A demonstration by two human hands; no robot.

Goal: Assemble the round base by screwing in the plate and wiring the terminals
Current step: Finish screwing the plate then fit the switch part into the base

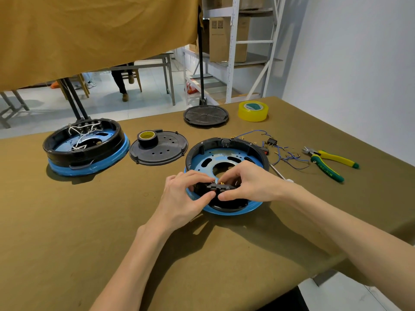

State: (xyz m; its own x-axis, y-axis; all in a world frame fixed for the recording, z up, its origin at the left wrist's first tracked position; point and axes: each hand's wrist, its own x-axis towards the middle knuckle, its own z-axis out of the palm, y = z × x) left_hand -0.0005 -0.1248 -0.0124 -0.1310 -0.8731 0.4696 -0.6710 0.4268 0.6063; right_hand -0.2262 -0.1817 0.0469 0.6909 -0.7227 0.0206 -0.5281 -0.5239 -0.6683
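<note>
The worktop (67, 221) wears an olive cloth. Mid-worktop sits the round base (226, 158), a black plastic ring on a blue rim, holding a flat blue metal plate (210, 159) pierced by slots and a central hole. At its near wall the left hand (183, 196) and right hand (246, 184) both pinch a small black terminal block (221, 187) with brass tabs. Toward the left edge, a second base (85, 147) contains white wires. Thin blue wires (289, 157) lie toward the right edge.

Both hands pinch a black terminal block (221, 187) at the near rim of the round base (226, 153), left hand (186, 196) and right hand (249, 182) meeting thumb to thumb on the counter (89, 221)
</note>
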